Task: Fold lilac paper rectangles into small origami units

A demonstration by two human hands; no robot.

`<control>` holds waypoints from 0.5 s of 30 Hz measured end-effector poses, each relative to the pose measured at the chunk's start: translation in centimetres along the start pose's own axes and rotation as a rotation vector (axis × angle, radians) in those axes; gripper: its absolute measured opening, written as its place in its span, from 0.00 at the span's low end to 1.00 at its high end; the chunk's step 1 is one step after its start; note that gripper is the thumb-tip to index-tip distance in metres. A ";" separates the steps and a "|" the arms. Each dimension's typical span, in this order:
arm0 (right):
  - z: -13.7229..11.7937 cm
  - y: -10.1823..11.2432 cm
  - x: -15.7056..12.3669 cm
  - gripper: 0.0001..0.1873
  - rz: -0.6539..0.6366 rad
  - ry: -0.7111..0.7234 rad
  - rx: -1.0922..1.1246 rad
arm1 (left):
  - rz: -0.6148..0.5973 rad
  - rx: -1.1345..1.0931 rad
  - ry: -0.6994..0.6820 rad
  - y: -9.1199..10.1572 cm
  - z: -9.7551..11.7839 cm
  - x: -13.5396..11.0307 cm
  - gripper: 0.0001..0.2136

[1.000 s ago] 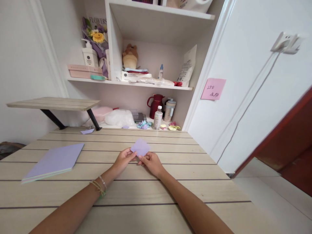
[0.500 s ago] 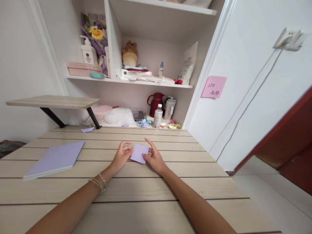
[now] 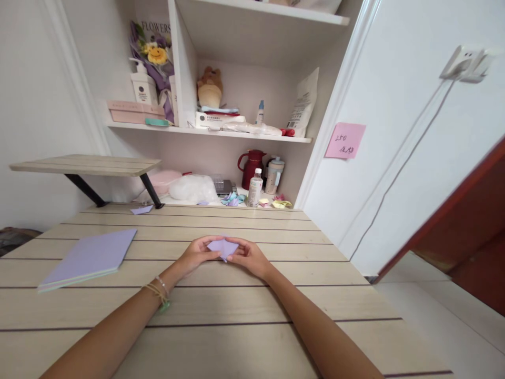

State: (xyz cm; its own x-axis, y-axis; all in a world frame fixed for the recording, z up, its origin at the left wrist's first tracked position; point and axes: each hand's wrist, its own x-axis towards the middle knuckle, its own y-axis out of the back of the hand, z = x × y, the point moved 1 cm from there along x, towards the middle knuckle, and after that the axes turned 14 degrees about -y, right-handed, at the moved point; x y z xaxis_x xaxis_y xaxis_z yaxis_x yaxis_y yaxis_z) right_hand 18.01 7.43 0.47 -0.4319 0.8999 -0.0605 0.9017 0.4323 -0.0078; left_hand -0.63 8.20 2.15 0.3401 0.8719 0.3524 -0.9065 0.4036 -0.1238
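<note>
A small folded piece of purple paper (image 3: 223, 247) is held between my two hands above the middle of the table. My left hand (image 3: 200, 249) pinches its left side between thumb and fingers. On the other side, my right hand (image 3: 246, 256) grips the right edge, thumb toward me. The paper now has a pointed, roughly diamond outline with a small tip at the bottom; the fingers cover its side corners. To the left lies a stack of coloured paper sheets (image 3: 90, 256), purple on top. Bracelets circle my left wrist.
A small raised stand (image 3: 87, 164) with black legs is at the back left, a purple scrap (image 3: 141, 209) beside its leg. Along the back are a plastic bottle (image 3: 255, 188), a red jug (image 3: 251, 167), a tumbler (image 3: 274, 176) and folded coloured papers (image 3: 233, 199).
Both hands have closed in on the paper's two sides, the left now gripping it firmly. The paper has turned from a square-looking shape to a pointed one.
</note>
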 end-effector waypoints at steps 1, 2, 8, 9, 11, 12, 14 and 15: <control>-0.1 0.0 0.0 0.33 -0.005 0.004 0.017 | 0.003 0.003 0.004 0.0 -0.1 0.0 0.21; -0.1 0.1 -0.1 0.31 -0.010 0.010 0.030 | 0.003 0.003 0.008 0.1 -0.1 0.0 0.21; -0.4 0.3 -0.4 0.20 0.011 0.008 0.066 | -0.037 0.004 0.012 0.1 -0.2 0.0 0.17; -0.4 0.3 -0.4 0.18 0.024 0.003 0.073 | -0.043 0.013 0.012 0.1 -0.2 0.0 0.16; -0.4 0.3 -0.4 0.18 0.032 -0.006 0.089 | -0.047 0.035 0.015 0.2 -0.2 0.0 0.14; -0.4 0.3 -0.4 0.19 0.024 -0.012 0.096 | -0.042 0.047 0.013 0.3 -0.3 0.0 0.14; -0.3 0.2 -0.2 0.22 -0.002 -0.022 0.109 | -0.019 0.074 0.000 0.5 -0.4 0.1 0.13; -0.2 0.2 -0.2 0.23 -0.007 -0.024 0.120 | -0.006 0.086 -0.011 0.6 -0.6 0.1 0.13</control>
State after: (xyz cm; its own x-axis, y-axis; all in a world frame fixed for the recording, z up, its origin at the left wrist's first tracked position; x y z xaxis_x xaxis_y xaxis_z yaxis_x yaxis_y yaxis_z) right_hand 18.30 7.39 0.66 -0.4391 0.8945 -0.0838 0.8950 0.4273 -0.1281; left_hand -0.95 8.69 1.61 0.3434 0.8662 0.3630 -0.9227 0.3833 -0.0417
